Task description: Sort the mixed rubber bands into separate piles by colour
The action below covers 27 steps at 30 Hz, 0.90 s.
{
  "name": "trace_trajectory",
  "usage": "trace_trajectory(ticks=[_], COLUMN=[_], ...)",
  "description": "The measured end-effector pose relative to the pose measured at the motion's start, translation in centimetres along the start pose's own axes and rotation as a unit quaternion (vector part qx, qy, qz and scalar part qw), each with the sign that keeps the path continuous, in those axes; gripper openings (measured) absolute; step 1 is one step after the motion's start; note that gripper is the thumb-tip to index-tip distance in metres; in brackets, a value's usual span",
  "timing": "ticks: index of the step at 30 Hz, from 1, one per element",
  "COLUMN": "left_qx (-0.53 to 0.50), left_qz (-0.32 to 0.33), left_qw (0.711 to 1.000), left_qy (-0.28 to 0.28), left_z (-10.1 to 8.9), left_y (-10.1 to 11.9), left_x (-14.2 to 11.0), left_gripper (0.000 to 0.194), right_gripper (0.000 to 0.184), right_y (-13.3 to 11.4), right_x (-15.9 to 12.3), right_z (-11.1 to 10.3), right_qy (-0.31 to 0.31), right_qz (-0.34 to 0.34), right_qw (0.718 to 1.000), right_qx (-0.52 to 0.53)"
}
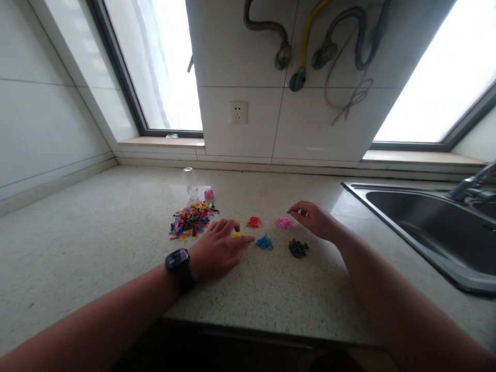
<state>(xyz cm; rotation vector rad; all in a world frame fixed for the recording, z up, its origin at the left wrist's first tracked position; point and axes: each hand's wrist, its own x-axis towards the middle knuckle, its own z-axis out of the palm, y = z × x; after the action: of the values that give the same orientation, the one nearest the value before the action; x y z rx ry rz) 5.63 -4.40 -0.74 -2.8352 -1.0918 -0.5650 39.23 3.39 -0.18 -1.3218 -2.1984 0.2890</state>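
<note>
My left hand (pixel 221 245), with a dark watch (pixel 178 258) on its wrist, lies over the counter with fingers apart. It partly covers a small yellow pile of what look like rubber bands (pixel 237 234) and borders a large mixed-colour pile (pixel 192 220). Just above the right side of a pink pile (pixel 284 222), my right hand (pixel 315 220) has its fingertips brought together; anything between them is too small to see. Red bands (pixel 253 222), blue bands (pixel 264 243) and black bands (pixel 298 248) form separate little heaps between and below the hands.
A clear bottle (pixel 190 184) stands upside down behind the mixed pile, beside a pink cap (pixel 209 194). To the right, a steel sink (pixel 430 222) with a faucet (pixel 475 183) is set into the speckled counter (pixel 116 253). A tiled wall (pixel 248 139) rises behind.
</note>
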Motion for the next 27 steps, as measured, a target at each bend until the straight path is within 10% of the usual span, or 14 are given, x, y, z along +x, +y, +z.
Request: trace_trajectory(ticks=[17,27], left_qx=[0.003,0.041], left_qz=[-0.041,-0.08], left_qw=[0.999,0.992], left_qy=[0.007,0.084], left_z=[0.0,-1.6], left_y=[0.0,-4.9], left_x=[0.1,0.1], left_gripper=[0.034,0.023], right_gripper=[0.027,0.031], right_y=[0.4,4.2], right_x=[-0.2,-0.6], right_z=[-1.1,-1.7], right_qy=[0.02,0.046], right_qz=[-0.004,0.065], right_qw=[1.0,0.997], right_qx=[-0.014,-0.011])
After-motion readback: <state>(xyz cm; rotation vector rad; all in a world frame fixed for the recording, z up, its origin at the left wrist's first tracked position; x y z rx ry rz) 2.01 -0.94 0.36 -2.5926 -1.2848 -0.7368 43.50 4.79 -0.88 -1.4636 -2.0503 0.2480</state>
